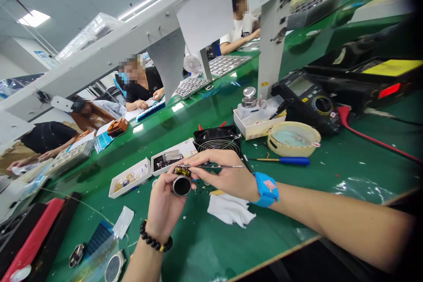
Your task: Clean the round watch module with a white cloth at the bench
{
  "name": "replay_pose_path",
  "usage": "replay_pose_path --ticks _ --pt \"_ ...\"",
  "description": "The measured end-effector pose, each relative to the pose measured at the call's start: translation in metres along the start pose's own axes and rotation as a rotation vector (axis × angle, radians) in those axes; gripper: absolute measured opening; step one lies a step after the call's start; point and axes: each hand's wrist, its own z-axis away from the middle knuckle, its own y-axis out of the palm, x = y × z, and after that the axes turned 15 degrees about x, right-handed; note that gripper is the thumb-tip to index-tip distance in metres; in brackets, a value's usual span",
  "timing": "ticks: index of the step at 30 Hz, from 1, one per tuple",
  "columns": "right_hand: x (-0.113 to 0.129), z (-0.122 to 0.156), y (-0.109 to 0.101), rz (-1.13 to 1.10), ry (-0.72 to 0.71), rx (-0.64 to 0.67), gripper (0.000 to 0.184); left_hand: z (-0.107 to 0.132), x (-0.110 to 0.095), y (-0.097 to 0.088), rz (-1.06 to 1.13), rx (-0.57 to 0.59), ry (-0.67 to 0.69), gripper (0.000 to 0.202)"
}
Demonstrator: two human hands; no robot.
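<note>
My left hand (166, 196) is closed round an open round smartwatch (182, 185), with its dark disc face towards me and yellowish inner parts showing above it. In the fingers of my right hand (228, 174) are slim metal tweezers (220, 166), lying almost level, their tip at the inner parts. What exactly the tip touches is too small to tell. A blue band circles my right wrist. Just below that hand, a crumpled white cloth (229, 209) lies on the green mat (194, 246).
Behind my hands stand a black fan (216, 139) and small white parts boxes (130, 178). Rightward are a blue-handled screwdriver (294, 161), a round dish (294, 139) and a multimeter (306, 97). Watch cases (114, 266) lie front left. Several co-workers sit across the bench.
</note>
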Motion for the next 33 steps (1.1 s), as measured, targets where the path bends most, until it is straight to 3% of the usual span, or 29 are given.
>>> replay_pose_path --ticks 6,33 --pt "-0.0052 0.0028 0.0043 0.067 -0.093 0.009 0.013 0.0027 0.0032 0.0056 0.076 -0.009 0.017 0.032" --pt "-0.0023 0.0019 0.0050 0.214 -0.120 0.047 0.014 0.0040 0.0045 0.0013 0.059 -0.011 0.005 0.031"
